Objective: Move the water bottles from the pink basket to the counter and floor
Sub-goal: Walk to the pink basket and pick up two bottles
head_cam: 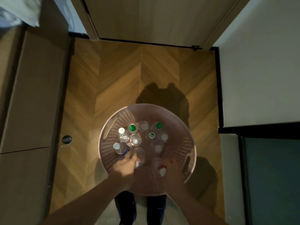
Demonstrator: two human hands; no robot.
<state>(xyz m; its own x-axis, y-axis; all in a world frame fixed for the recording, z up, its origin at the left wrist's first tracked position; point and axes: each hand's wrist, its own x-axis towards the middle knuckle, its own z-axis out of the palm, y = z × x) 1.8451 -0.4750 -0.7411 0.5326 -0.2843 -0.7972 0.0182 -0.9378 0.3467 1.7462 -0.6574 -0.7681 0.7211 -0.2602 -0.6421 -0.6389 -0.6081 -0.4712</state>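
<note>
**Both hands down in the basket, first bottles being taken**

The water bottles (141, 140) stand upright and packed together in the pink basket (178, 120), which sits on the wood floor (123, 75) in front of the person's feet. About 11 caps can be counted from above: 3 green, the rest white or clear. None is on the floor outside the basket, so the unloading appears to be at its start.

The left hand (124, 166) reaches in over the near rim, its fingers curled toward a bottle with a white cap (137, 164); it seems to be closing on it, but the dim light and blur leave me unable to say whether it grasps the bottle. The right hand (171, 170) sits beside another white-capped bottle (162, 171) with a red band near its neck; whether its fingers are wrapped round it, I cannot tell either.

The step in hand is picking 2 bottles from the near side. Next, each needs a firm hold below the cap and a straight lift, so the neighbours touching them are not tipped. The brown cabinet (32, 95) stands to the left; no counter top is clearly seen, so the person will probably have to turn to reach it.
</note>
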